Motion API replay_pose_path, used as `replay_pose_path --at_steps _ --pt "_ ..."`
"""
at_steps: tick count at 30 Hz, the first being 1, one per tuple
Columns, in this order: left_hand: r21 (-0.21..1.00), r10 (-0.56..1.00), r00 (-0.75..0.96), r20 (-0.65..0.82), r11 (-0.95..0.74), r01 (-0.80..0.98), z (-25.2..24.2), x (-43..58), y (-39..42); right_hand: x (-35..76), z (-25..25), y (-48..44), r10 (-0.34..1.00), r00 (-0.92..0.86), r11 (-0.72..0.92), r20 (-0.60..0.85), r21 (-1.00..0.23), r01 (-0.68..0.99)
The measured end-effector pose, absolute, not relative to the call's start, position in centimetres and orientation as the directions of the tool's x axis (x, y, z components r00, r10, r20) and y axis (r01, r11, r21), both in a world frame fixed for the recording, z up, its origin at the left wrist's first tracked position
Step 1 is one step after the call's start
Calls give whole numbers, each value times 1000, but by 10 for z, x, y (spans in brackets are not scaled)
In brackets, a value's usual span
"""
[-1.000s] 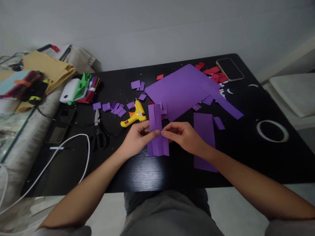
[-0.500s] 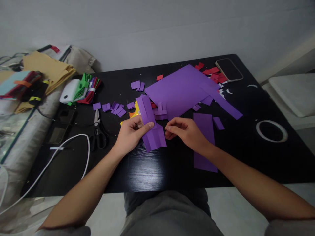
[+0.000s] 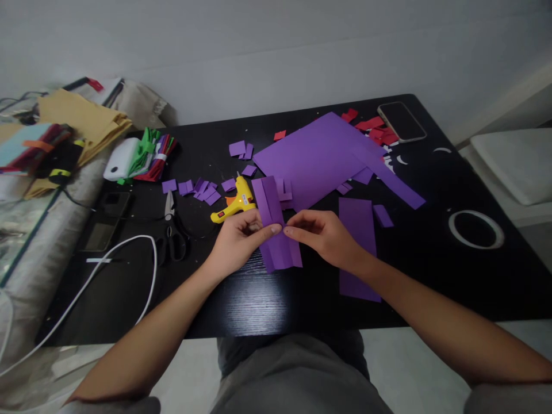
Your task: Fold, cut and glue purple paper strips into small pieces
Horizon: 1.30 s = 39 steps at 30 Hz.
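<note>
A folded piece of purple paper (image 3: 280,253) with creases along its length is held up over the black table, in front of me. My left hand (image 3: 244,238) grips its left side, thumb on top. At its right edge, my right hand (image 3: 321,233) pinches the paper between thumb and fingertips. Just behind my left hand lies a yellow glue gun (image 3: 239,202), nozzle pointing away. A large purple sheet (image 3: 319,152) spreads behind the folded piece. To the right, partly under my right wrist, is a purple rectangle of paper (image 3: 357,276).
Small purple paper pieces (image 3: 207,192) and black-handled scissors (image 3: 175,238) lie left. A white cable (image 3: 149,276) loops over the left front. Red scraps (image 3: 379,132) and a phone (image 3: 401,122) sit back right, and a tape ring (image 3: 457,236) lies on the right.
The folded purple paper and my left hand have shifted right and slightly nearer me, uncovering the glue gun. My right hand has come onto the paper's right edge.
</note>
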<state>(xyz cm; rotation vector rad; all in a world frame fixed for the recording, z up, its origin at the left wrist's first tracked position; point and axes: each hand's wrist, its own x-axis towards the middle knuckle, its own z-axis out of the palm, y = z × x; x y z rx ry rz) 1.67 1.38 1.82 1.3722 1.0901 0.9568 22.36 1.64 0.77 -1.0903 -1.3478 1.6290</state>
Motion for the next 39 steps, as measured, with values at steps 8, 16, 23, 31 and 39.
replay_pose_path --at_steps 8,16,23,31,39 --pt "984 935 336 -113 58 170 17 10 17 224 9 19 931 -311 -211 -193 -977 -27" --pt "977 933 337 -127 60 203 16 12 15 224 9 16 909 -368 -202 -197 -979 26" --pt "974 931 341 -132 58 220 14 11 15 225 9 18 905 -380 -181 -191 -981 63" --pt "973 933 331 -143 72 218 16 10 17 227 9 19 915 -353 -177 -198 -980 90" --pt "973 945 310 -102 30 228 19 8 18 228 8 20 912 -346 -209 -220 -975 68"
